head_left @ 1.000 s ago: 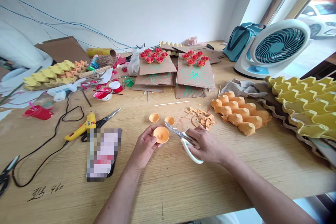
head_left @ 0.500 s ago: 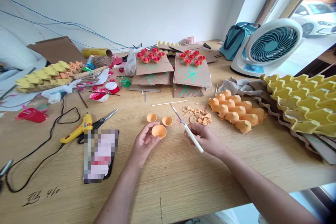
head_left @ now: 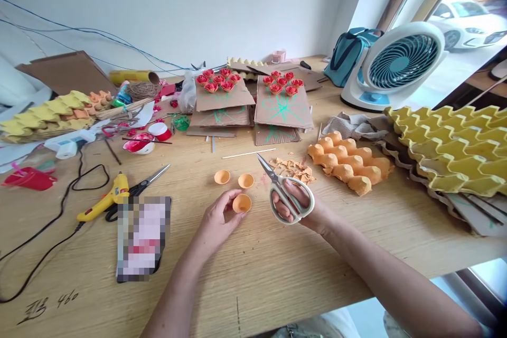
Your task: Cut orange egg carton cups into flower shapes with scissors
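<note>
Between the thumb and fingers of my left hand is an orange egg-carton cup, its open side facing up toward me. Just beyond it, two similar orange cups, a left one and a right one, rest on the wooden table. My right hand has its fingers through the pale handles of a pair of scissors, whose blades are together and point away to the upper left. Torn orange carton scraps lie behind the scissors, next to an orange egg-carton piece.
A yellow glue gun, black-handled scissors and a phone lie at left. Red paper flowers sit on cardboard at the back. Yellow egg trays and a fan stand at right.
My right hand has turned the scissors so both handle loops now face me. The cup in my left hand has come down slightly toward the table. The view has shifted a little to the right.
</note>
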### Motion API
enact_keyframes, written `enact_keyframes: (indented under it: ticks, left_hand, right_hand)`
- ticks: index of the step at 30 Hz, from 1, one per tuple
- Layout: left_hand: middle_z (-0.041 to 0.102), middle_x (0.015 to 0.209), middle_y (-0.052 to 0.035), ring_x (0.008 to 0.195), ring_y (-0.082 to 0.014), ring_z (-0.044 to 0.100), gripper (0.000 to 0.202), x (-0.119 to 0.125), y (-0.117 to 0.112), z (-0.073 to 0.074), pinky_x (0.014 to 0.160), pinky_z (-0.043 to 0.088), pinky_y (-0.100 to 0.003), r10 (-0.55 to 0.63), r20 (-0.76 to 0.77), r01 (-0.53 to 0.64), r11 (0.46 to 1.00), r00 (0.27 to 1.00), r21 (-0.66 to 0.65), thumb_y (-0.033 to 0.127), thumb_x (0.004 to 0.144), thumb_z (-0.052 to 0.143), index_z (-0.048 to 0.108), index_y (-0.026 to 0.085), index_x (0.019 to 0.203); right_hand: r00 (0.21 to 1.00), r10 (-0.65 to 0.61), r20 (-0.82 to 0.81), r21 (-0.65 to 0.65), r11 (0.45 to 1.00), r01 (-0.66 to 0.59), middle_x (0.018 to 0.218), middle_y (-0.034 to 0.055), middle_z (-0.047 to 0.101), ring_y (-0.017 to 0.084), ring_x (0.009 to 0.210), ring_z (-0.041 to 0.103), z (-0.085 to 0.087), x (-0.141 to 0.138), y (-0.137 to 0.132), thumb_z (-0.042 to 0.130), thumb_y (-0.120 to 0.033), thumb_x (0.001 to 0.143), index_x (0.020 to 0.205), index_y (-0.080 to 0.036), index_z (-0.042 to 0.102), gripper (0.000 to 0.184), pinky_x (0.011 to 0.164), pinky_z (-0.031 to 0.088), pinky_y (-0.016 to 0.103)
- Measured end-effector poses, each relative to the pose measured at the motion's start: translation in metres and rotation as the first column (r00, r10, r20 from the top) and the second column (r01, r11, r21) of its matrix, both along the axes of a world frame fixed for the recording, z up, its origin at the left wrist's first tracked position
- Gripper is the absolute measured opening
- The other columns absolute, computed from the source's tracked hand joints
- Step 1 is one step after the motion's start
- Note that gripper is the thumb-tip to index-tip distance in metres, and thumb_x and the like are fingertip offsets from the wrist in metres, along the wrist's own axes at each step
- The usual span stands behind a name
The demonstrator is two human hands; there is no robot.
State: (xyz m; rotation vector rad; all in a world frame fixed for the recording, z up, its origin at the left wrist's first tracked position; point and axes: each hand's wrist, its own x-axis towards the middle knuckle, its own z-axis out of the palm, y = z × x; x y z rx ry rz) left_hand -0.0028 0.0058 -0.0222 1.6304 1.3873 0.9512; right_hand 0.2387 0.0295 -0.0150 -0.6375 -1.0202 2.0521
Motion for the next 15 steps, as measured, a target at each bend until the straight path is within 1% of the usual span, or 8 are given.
enact_keyframes:
  ticks: [3,6,8,9,10,11,13,15]
  left_hand:
    - [0.070,0.122,-0.0072,0.107,-0.0255,0.065,0.045,-0.005,0.002,-0.002,0.096,0.048,-0.040,0.009,-0.033,-0.008,1.000,0.999,0.020,0.030,0.076,0.077,0.066,0.025,0.120]
    - [0.072,0.112,-0.0066,0.102,-0.0247,0.066,0.033,-0.011,0.002,0.002,0.091,0.049,-0.037,0.133,-0.055,-0.125,0.985,0.990,0.121,0.031,0.078,0.076,0.071,0.025,0.110]
    - [0.073,0.105,-0.0063,0.099,-0.0232,0.066,0.020,-0.011,0.001,0.009,0.090,0.049,-0.035,0.222,0.063,-0.228,0.963,0.973,0.141,0.034,0.084,0.071,0.072,0.023,0.102]
    - [0.073,0.105,-0.0066,0.100,-0.0226,0.066,0.019,-0.009,0.001,0.015,0.090,0.049,-0.034,0.235,0.164,-0.254,0.961,0.958,0.109,0.035,0.087,0.068,0.072,0.023,0.102]
    - [0.073,0.106,-0.0073,0.101,-0.0222,0.066,0.021,-0.005,0.002,0.021,0.089,0.049,-0.033,0.221,0.284,-0.245,0.968,0.933,0.052,0.036,0.089,0.066,0.072,0.022,0.105]
    - [0.073,0.111,-0.0084,0.103,-0.0225,0.067,0.026,0.000,0.004,0.027,0.087,0.050,-0.032,0.191,0.403,-0.200,0.980,0.895,-0.020,0.036,0.090,0.065,0.071,0.021,0.111]
    - [0.072,0.119,-0.0118,0.110,-0.0238,0.066,0.035,0.015,0.009,0.040,0.088,0.052,-0.032,0.145,0.592,-0.058,0.985,0.793,-0.163,0.033,0.088,0.068,0.068,0.018,0.120]
    - [0.073,0.117,-0.0146,0.107,-0.0241,0.068,0.034,0.031,0.016,0.051,0.087,0.054,-0.032,0.129,0.695,0.088,0.960,0.707,-0.267,0.030,0.087,0.068,0.069,0.014,0.116]
  right_hand:
    - [0.997,-0.043,-0.059,-0.039,0.998,0.041,0.054,-0.0048,0.051,0.008,0.044,0.041,0.004,0.000,0.002,0.061,-0.068,0.086,0.081,-0.017,0.060,0.051,0.048,0.032,0.022]
    - [0.993,-0.071,-0.097,-0.065,0.996,0.065,0.054,-0.0063,0.048,0.007,0.043,0.037,0.007,0.001,0.002,0.061,-0.068,0.086,0.081,-0.017,0.061,0.051,0.052,0.036,0.024]
    - [0.991,-0.050,-0.122,-0.072,0.997,0.042,0.052,-0.0071,0.047,0.007,0.042,0.036,0.008,0.000,0.000,0.060,-0.070,0.085,0.080,-0.018,0.061,0.052,0.054,0.038,0.025]
    - [0.991,-0.027,-0.129,-0.071,0.997,0.018,0.052,-0.0072,0.047,0.007,0.042,0.035,0.008,-0.002,-0.002,0.060,-0.071,0.085,0.080,-0.018,0.061,0.053,0.054,0.038,0.025]
    - [0.991,0.002,-0.133,-0.065,0.998,-0.011,0.051,-0.0073,0.047,0.007,0.041,0.035,0.008,-0.003,-0.004,0.059,-0.072,0.084,0.080,-0.018,0.060,0.054,0.053,0.038,0.025]
    - [0.990,0.033,-0.136,-0.057,0.998,-0.041,0.050,-0.0073,0.047,0.007,0.040,0.035,0.008,-0.005,-0.007,0.058,-0.073,0.084,0.080,-0.018,0.060,0.055,0.053,0.038,0.026]
    - [0.985,0.095,-0.144,-0.039,0.994,-0.101,0.050,-0.0070,0.047,0.007,0.040,0.035,0.007,-0.009,-0.013,0.056,-0.074,0.085,0.082,-0.018,0.061,0.057,0.052,0.038,0.026]
    - [0.979,0.131,-0.153,-0.028,0.990,-0.137,0.050,-0.0068,0.047,0.008,0.039,0.035,0.006,-0.013,-0.017,0.054,-0.075,0.086,0.083,-0.017,0.061,0.058,0.051,0.039,0.026]
